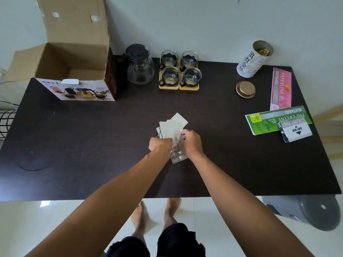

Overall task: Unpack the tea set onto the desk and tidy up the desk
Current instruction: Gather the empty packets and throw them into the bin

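At the middle of the dark desk (pixel 92 145), my left hand (pixel 160 143) and my right hand (pixel 191 142) are both closed on a small stack of pale sachets (pixel 173 127). The stack fans out beyond my fingers, and a silvery packet end shows below them. At the back stand a glass teapot (pixel 140 65) with a black lid and several glass cups (pixel 180 68) on wooden coasters. The open tea set box (pixel 74 71) sits at the back left.
A white tea canister (pixel 253 59) stands open at the back right, its gold lid (pixel 245 89) lying beside it. A pink receipt book (pixel 281 88), a green receipt book (pixel 267 121) and a stamp pad box (pixel 296 130) lie at the right. A grey bin (pixel 306 210) stands on the floor.
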